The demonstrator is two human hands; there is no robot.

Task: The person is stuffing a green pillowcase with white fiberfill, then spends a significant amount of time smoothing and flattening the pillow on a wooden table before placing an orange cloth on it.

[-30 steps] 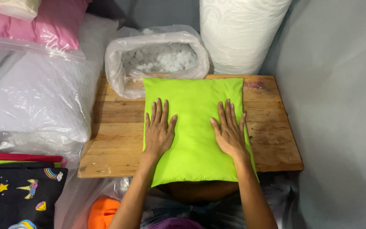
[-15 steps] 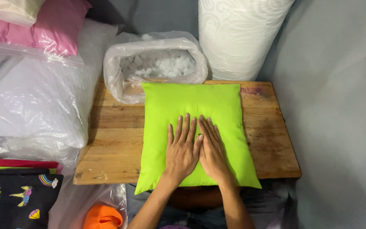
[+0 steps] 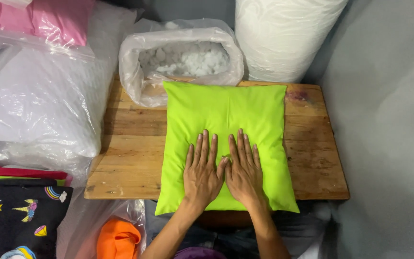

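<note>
My wooden worktop (image 3: 130, 158) carries a lime green pillow (image 3: 224, 112), lying flat at its middle, below a plastic bag of white stuffing (image 3: 183, 57). My left hand (image 3: 202, 172) and right hand (image 3: 243, 170) press flat on it side by side, thumbs touching; a second ago they were spread well apart.

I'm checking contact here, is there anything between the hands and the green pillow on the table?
Nothing visible. The left hand and right hand lie flat, side by side, directly on the green pillow, palms down, thumbs touching at its near middle.
</note>
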